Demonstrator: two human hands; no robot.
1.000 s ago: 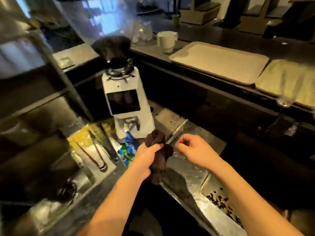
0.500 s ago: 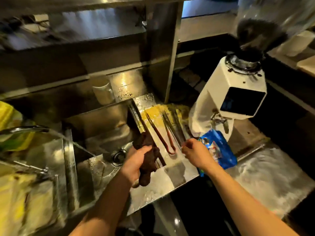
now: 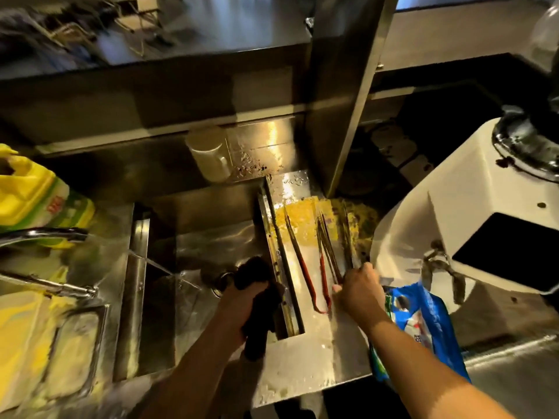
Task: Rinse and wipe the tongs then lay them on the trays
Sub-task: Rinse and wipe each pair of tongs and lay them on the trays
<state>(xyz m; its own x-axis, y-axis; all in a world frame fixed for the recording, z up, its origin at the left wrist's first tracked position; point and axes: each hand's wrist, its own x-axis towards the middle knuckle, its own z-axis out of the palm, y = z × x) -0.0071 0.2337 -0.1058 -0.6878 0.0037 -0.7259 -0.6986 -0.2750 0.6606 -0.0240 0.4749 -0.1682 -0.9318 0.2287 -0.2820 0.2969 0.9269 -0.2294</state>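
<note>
Hands outstretched: left hand fisted around dark cloth, right hand pinching metal tongs on counter.

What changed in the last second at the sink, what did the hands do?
The right hand moved from near the cloth to the counter and closed on the metal tongs. The left hand kept gripping the dark cloth. The red tongs stayed lying flat.

Right hand grasps metal tongs; left hand clutches dark cloth.
</note>
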